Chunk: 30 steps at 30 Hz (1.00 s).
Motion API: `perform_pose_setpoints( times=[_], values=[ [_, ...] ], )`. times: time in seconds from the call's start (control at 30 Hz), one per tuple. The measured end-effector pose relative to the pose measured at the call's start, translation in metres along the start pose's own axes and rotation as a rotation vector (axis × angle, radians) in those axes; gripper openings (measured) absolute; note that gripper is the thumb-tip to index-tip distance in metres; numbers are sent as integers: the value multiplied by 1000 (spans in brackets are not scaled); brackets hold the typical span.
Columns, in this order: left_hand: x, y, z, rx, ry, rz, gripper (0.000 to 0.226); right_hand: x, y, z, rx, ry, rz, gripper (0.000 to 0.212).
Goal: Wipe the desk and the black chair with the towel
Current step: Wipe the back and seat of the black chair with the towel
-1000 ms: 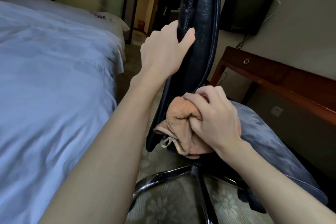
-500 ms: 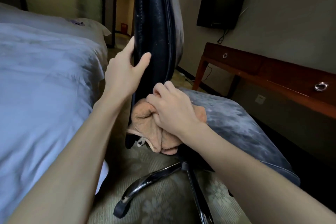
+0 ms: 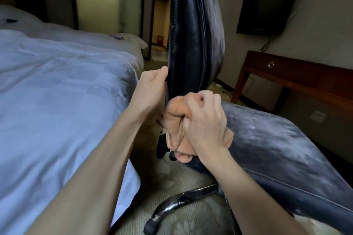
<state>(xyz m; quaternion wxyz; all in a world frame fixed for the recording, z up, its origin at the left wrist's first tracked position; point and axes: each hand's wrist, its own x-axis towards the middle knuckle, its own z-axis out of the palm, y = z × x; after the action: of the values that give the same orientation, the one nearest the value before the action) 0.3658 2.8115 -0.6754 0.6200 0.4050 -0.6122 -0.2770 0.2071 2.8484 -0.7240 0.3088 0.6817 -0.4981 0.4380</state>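
Tightly bunched peach towel (image 3: 174,129) in right hand (image 3: 205,124) — black chair (image 3: 193,44) dusty.

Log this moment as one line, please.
step: wiping black chair | left hand: grips backrest edge | right hand: holds bunched towel against backrest base | desk: not touched

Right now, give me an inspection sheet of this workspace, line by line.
Surface: wooden desk by the wall, top barely visible.
Job's things: black chair, seat dusty grey; peach towel bunched at the backrest's base.
Clutter: small purple item on the bed.
Hands: left hand grips the backrest edge; right hand grips the towel.
Cables: cord hanging below the wall TV.
Surroundings: patterned carpet, doorway behind.
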Motion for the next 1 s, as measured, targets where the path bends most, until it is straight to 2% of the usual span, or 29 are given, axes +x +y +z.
perform_pose_setpoints(
  times=[0.17, 0.23, 0.37, 0.47, 0.53, 0.63, 0.7, 0.77, 0.9, 1.0],
  values=[
    [-1, -2, 4, -51, 73, 3, 61, -32, -5, 18, -20, -176, -87, 24],
    [-1, -2, 5, -49, 73, -7, 54, -34, -6, 17, 1, -226, -74, 25],
    [0, -3, 5, -69, 59, -32, 59, -25, -3, 5, 71, -321, -37, 27],
    [-4, -1, 5, -90, 42, -28, 41, -2, 12, -7, 160, -479, -64, 24],
    [-8, 5, 5, -145, 31, -12, 43, 10, 23, -17, 193, -431, -26, 22],
    [-11, 5, 4, -154, 24, 19, 40, 17, 32, -27, 208, -73, 92, 22],
    [-11, 1, 3, -136, 7, 43, 31, 15, 33, -27, 185, 37, 122, 24],
    [-13, -1, 4, -147, 0, 62, 26, 5, 28, -19, 124, 0, 72, 21],
    [-14, -1, 3, -133, 4, 92, 30, -32, 14, 8, 7, -286, -146, 17],
    [-11, -4, 1, -48, 20, 85, 43, -10, 20, 3, -27, -331, -80, 9]
  ],
)
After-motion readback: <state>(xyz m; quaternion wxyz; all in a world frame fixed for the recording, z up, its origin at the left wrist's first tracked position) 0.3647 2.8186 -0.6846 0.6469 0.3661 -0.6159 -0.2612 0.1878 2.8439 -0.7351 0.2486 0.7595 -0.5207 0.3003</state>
